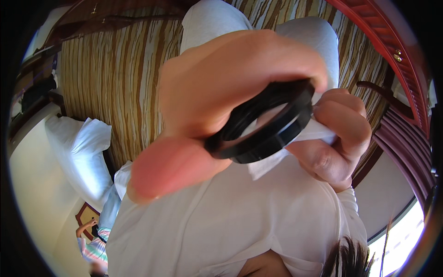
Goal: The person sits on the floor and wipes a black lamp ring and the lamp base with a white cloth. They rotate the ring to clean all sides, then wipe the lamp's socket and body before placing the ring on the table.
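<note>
Two-handed wiping, apparently: clamping black ring [266,145] in left hand [207,87], white cloth [314,133] in right hand [352,128]; next, needs steady turning.

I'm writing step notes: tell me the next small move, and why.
Perhaps lightly press the white cloth against the rim of the black ring: the left hand grips the ring, and the right hand holds the cloth close by, though whether they already touch is unclear.
</note>
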`<action>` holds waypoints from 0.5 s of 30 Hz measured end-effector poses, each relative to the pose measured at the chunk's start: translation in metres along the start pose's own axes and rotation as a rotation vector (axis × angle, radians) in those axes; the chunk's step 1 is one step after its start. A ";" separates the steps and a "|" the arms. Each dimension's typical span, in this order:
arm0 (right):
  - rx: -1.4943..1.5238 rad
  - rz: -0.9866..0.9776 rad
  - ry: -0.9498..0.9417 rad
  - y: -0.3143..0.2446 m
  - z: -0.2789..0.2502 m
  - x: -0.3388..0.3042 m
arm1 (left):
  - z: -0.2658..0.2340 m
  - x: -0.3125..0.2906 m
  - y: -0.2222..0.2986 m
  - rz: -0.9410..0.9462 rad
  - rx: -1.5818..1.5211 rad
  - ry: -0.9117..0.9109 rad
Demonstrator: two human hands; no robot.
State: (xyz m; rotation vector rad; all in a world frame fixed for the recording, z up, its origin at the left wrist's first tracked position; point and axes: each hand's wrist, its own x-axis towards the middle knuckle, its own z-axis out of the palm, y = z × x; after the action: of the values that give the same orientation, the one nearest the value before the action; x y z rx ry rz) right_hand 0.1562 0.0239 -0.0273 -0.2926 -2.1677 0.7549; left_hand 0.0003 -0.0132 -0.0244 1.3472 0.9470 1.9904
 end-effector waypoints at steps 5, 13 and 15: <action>0.076 0.125 -0.031 -0.010 0.007 0.000 | -0.004 0.007 0.004 -0.055 0.013 -0.021; -0.076 0.037 0.176 -0.007 0.015 -0.003 | -0.020 0.010 -0.010 0.049 -0.006 -0.182; -0.065 0.071 0.170 -0.009 0.019 -0.001 | -0.006 0.008 -0.009 0.024 -0.064 -0.095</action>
State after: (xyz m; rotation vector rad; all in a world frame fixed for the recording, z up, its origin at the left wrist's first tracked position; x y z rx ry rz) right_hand 0.1428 0.0088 -0.0320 -0.4528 -2.0326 0.6742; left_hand -0.0075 -0.0033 -0.0291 1.4104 0.8211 1.9386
